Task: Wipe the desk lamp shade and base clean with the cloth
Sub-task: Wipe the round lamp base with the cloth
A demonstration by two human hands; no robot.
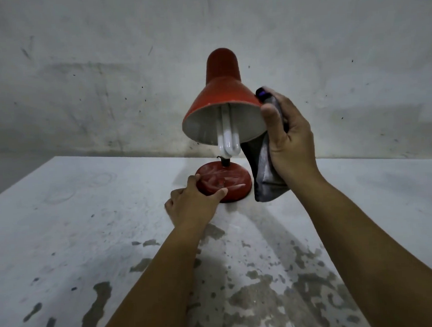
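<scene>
Nearest the lower edge of the frame, our two bare forearms reach forward over a worn white table (63,248) with flaking grey patches. Just past centre, our left hand (192,202) curls round the near left rim of the lamp's round red base (226,181), steadying it. Right of centre, our right hand (288,138) grips a limp grey cloth (265,178), which hangs down beside the base while its upper end is pressed against the right edge of the red shade (221,97). Inside the tilted shade, a white coiled bulb (228,139) pokes out below its rim. Behind everything stands a stained pale wall (77,70). We judge the shade to be thin, stiff metal, top-heavy on its stem, so holding the weighted base seems wise; the bulb is fragile and best avoided.
</scene>
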